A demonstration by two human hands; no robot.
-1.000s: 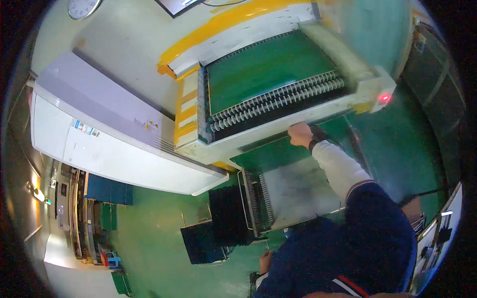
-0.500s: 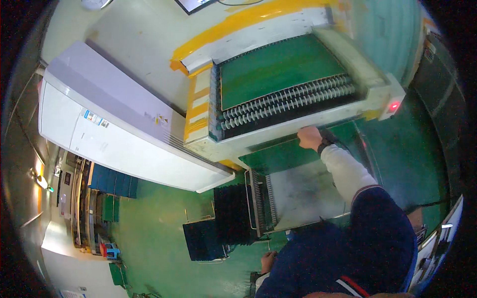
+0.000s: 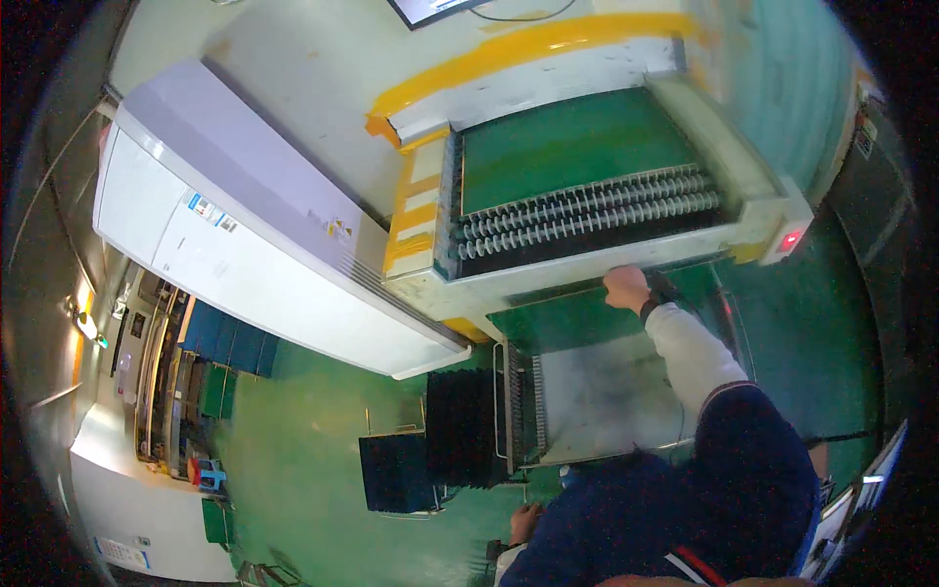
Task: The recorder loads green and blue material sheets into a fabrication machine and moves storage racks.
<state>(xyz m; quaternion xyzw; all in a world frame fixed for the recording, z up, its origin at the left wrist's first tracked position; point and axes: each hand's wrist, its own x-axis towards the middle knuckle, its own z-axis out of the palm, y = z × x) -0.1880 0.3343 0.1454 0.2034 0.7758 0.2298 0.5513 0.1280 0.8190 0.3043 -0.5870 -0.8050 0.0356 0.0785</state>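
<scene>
A: Where does the head view look from?

B: From high on the person's head, facing steeply down; the fisheye bends edges toward a dark rim.

A: What fills it?

B: The conveyor machine [image 3: 587, 205] toward twelve o'clock, a white cabinet [image 3: 245, 245] at ten, green floor [image 3: 293, 430] at seven. The person's right hand [image 3: 626, 290] sits just right of centre, its sleeve rising from five o'clock.

We stand on a glossy green floor [image 3: 293, 460]. Far ahead a pale wall [image 3: 293, 88] rises, with a dark screen [image 3: 430, 8] at its top. On the left a long white cabinet [image 3: 235, 245] runs slantwise. Farther left, blue bins [image 3: 230, 342] line a dim aisle, where a small lamp [image 3: 86, 323] glows yellow.
</scene>
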